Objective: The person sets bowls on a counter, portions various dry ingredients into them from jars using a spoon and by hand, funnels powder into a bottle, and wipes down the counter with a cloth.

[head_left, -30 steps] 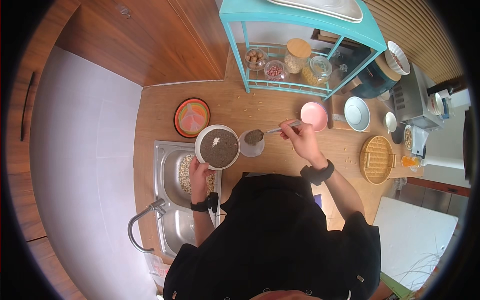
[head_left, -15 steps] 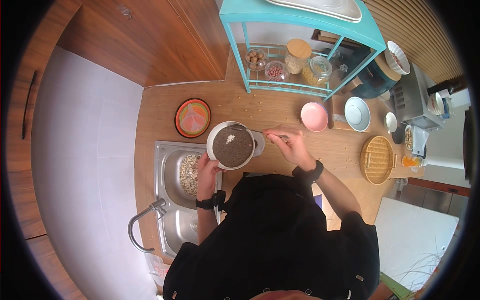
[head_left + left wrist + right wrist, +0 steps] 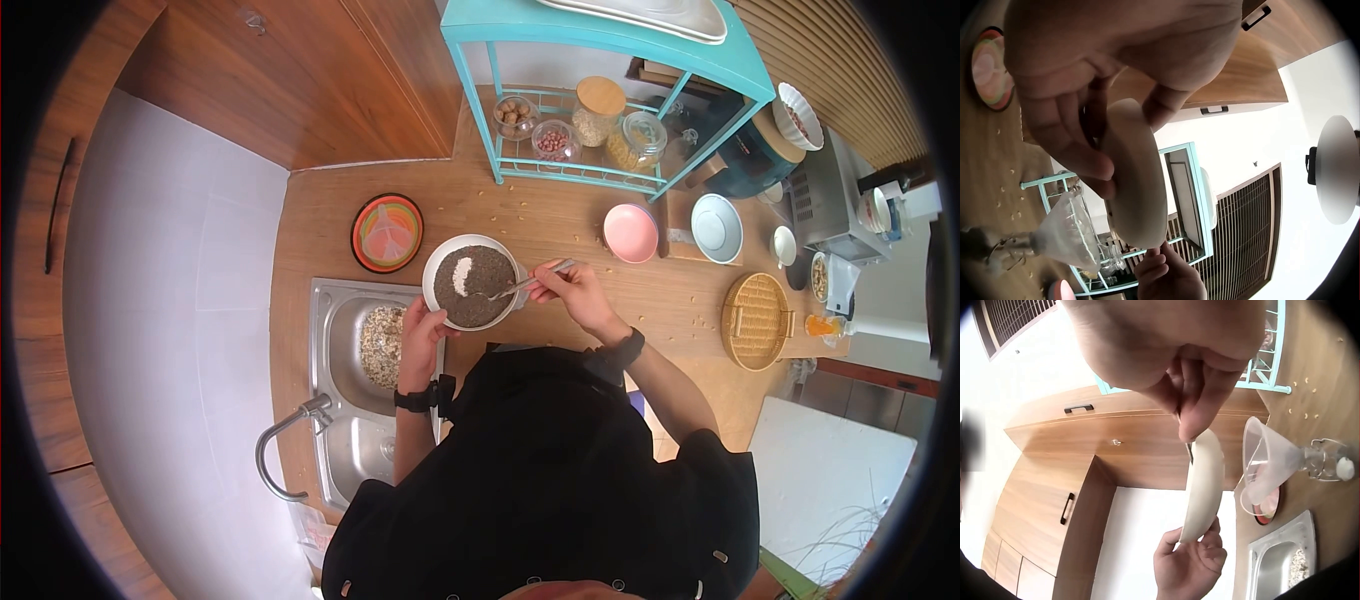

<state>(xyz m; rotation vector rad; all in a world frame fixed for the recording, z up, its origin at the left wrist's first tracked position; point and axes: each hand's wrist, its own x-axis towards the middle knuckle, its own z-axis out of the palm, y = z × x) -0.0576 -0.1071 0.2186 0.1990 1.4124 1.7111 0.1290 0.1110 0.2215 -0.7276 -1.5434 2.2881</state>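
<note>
My left hand [image 3: 420, 342] holds a white bowl [image 3: 429, 285] by its left side, thumb at the rim. Dark grey, fine-grained contents [image 3: 488, 268] fill it, with a pale patch [image 3: 463, 277] left of the middle. Between the thumb and fingers of my right hand [image 3: 580, 300] is a metal spoon [image 3: 518, 286], its bowl end down in the dark grains. In the right wrist view a clear plastic funnel [image 3: 1275, 456] sits in the neck of a swing-top glass bottle [image 3: 1330, 460], lower than the white bowl. From the head, the white bowl mostly hides the funnel.
A sink [image 3: 343, 345] with pale, mixed bits lies at front left. Stacked colourful plates [image 3: 358, 238] stand behind it. To the right are a pink bowl [image 3: 630, 233], a light-blue bowl [image 3: 717, 228] and a wicker basket [image 3: 757, 320]. A turquoise rack [image 3: 575, 178] with jars stands behind.
The spoon, loaded with dark grains over the funnel a second ago, has moved left into the bowl. The left hand has brought the bowl right, over the funnel. The pale patch has grown.
</note>
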